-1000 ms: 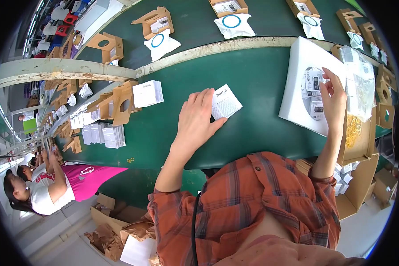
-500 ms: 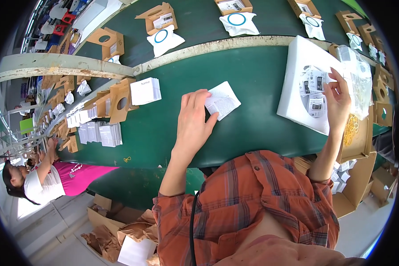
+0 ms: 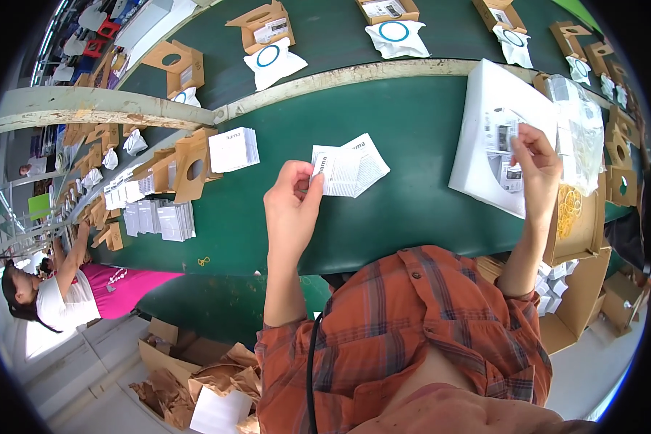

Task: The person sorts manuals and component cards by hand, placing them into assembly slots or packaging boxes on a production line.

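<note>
White paper met bare fingers as a worker's left hand (image 3: 293, 205) pinched the left edge of a leaflet (image 3: 335, 179), which overlapped a second leaflet (image 3: 371, 159) farther right of that hand on the green desk (image 3: 405, 217). Well apart, the right hand (image 3: 539, 163) curled beside printed slips (image 3: 498, 130) in a foam block (image 3: 472, 141); whether it gripped one could not be told.

You see bold dark lettering on the white leaflet (image 3: 333, 176) in your left hand (image 3: 292, 202), the overlapped leaflet (image 3: 369, 163) and the leaflet stack (image 3: 228, 152) at left; print on the inserts (image 3: 512, 176) at right is illegible.
</note>
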`<state>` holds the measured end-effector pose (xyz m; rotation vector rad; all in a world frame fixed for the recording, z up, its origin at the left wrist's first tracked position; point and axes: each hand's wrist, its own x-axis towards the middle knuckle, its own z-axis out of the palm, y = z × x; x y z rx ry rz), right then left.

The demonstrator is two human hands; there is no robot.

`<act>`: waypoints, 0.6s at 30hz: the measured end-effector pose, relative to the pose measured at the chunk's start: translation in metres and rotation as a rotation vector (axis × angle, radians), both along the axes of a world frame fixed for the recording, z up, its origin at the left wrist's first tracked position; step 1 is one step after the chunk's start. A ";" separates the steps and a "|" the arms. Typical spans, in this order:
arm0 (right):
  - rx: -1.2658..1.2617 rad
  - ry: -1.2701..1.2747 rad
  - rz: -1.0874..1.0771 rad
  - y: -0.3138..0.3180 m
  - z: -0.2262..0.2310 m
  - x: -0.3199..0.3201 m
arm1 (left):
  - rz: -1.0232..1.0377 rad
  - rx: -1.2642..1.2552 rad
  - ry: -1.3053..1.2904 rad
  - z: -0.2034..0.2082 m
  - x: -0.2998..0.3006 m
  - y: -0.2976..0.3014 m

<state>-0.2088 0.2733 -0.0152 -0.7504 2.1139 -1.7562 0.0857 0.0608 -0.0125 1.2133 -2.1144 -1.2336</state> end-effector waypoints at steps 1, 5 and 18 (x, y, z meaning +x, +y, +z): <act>0.000 -0.051 0.047 -0.006 0.005 0.011 | 0.042 0.104 0.150 -0.001 0.002 0.000; -0.030 -0.215 0.231 -0.030 0.003 0.052 | 0.072 0.224 0.246 0.016 -0.014 0.005; -0.161 -0.142 0.199 -0.069 -0.007 0.097 | -0.123 0.549 0.630 0.004 -0.057 0.046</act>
